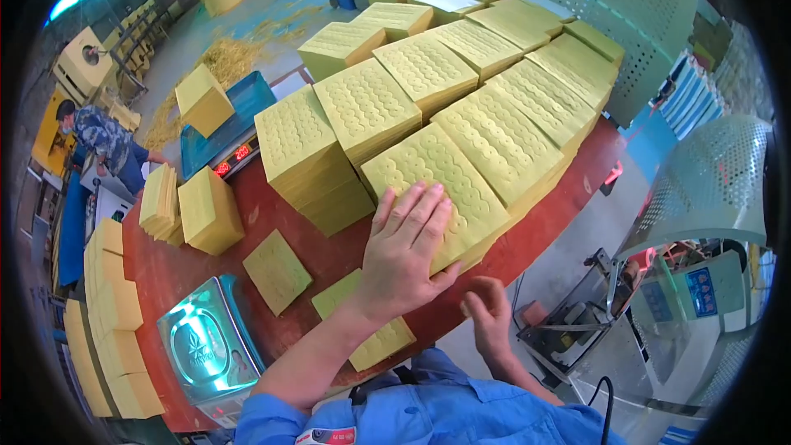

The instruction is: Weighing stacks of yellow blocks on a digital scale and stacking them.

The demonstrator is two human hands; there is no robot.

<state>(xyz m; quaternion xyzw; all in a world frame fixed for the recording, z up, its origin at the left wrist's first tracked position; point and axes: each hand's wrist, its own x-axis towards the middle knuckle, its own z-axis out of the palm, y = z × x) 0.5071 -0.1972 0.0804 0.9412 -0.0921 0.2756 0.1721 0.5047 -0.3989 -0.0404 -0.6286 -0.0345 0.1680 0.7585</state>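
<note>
My left hand lies flat on the near stack of yellow paper sheets, fingers stretched over its top. Rows of round, scalloped patterns are pressed into that top sheet. Close to the table's front edge, my right hand hangs just off the stack's near corner. Its fingers are loosely bent, with the thumb apart and nothing visible in them. Below my left wrist, a yellow sheet pad lies partly covered by my forearm. Another thin yellow pad rests flat to the left.
More paper stacks fill the red table. A shiny metal scale stands at its near left; a blue-tray scale bears a block farther back. A perforated metal guard is at right. One person works at far left.
</note>
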